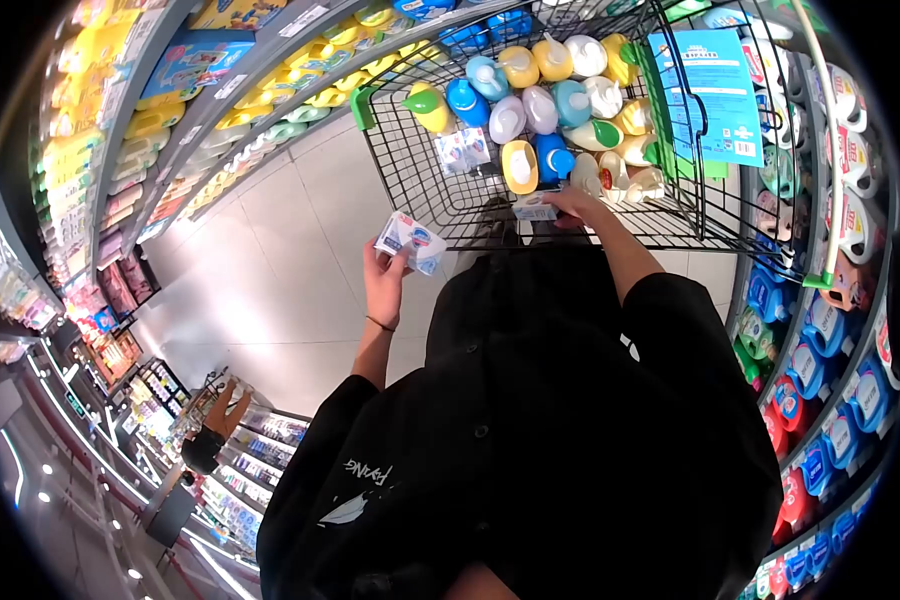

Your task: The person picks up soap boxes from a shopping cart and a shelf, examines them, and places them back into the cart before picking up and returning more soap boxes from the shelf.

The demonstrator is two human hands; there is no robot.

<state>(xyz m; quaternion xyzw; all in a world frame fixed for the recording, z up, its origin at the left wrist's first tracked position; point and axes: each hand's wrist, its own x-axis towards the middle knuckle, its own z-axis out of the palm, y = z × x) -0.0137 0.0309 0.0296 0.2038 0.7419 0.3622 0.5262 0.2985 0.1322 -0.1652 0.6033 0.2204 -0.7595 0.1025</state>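
Note:
My left hand grips a white and blue soap pack outside the near left corner of the shopping cart. At the near side of the basket, my right hand is closed on a smaller white soap box. Its fingers are partly hidden. Another white and blue soap pack lies on the wire floor toward the left. Several bottles crowd the basket beyond my right hand, among them a blue bottle and a yellow bottle with a green cap.
A blue printed board hangs at the cart's right end. Shelves of yellow bottles line the left and far side. Detergent jugs fill the right shelves. Another person is farther down the aisle.

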